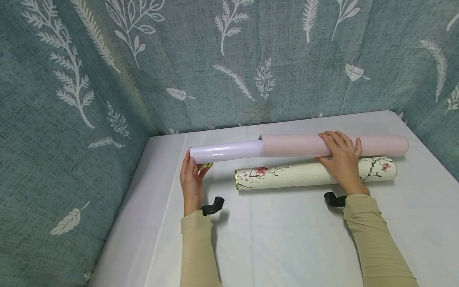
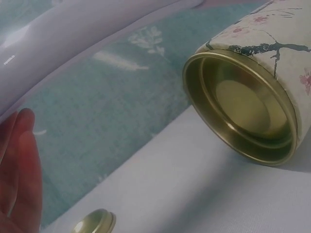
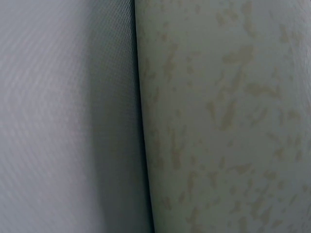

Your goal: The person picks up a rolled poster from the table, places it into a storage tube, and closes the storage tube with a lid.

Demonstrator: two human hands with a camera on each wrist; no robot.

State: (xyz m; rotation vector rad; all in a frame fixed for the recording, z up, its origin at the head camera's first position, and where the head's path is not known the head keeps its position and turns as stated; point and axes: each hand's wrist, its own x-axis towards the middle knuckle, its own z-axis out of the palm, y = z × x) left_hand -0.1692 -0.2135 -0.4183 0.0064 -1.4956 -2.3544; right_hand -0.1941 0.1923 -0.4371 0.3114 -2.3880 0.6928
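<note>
A glossy pale lavender roll [image 1: 226,152] reaches out of the left opening of a wider pink tube [image 1: 294,146]. My left hand [image 1: 191,183] touches the roll's left end, its fingertips [image 2: 26,119] against the underside in the left wrist view. Across the pink tube lies my right hand [image 1: 342,159], fingers over the top and thumb on the near side, gripping it. Below that hand is a cream cylinder [image 1: 287,178] with a blossom-branch print and a gold metal rim [image 2: 243,104]. A small gold lid [image 1: 206,166] shows beside my left thumb.
Everything is on a table with a white cloth [image 1: 276,239]. A teal curtain [image 1: 201,59] with white leaf prints hangs behind and at both sides. Black camera mounts [image 1: 214,206] sit on both wrists.
</note>
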